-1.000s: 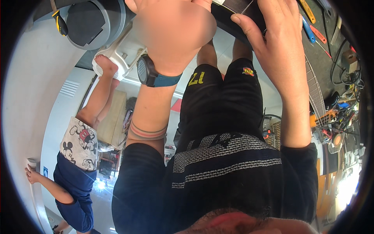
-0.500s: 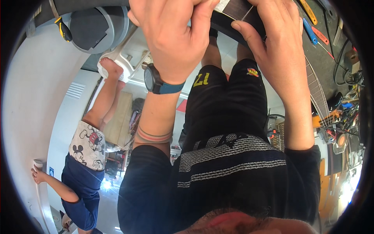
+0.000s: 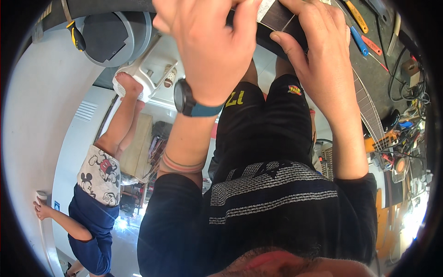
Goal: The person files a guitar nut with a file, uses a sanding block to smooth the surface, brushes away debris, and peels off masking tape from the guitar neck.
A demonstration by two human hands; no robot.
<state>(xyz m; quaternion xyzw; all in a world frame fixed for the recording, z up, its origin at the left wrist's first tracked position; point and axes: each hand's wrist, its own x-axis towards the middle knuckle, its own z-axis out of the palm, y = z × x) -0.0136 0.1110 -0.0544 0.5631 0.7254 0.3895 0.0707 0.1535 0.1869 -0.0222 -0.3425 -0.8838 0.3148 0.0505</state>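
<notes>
At the top edge, a dark fretboard [image 3: 279, 18] with thin metal fret lines lies between my hands. A small whitish piece [image 3: 264, 10] sits on its left part. My left hand [image 3: 214, 53] is closed beside that piece, thumb and fingers drawn together; its fingertips are partly cut off, so what they pinch cannot be made out. My right hand [image 3: 320, 51] grips the fretboard's neck, its thumb along the near edge and its fingers across the top. Beyond my right wrist, a long strip with cross lines [image 3: 367, 108] runs down the right side.
Yellow-handled [image 3: 357, 16], blue-handled [image 3: 358, 41] and red-handled [image 3: 372, 45] tools lie on the dark bench at right, near black cables [image 3: 397, 87]. A yellow-black screwdriver [image 3: 75, 37] is at upper left. Another person's foot [image 3: 129, 84] rests on a white plastic chair [image 3: 146, 90].
The surroundings have shifted slightly left in view. My left hand has moved a little right, nearer the right hand. My right hand stays on the neck.
</notes>
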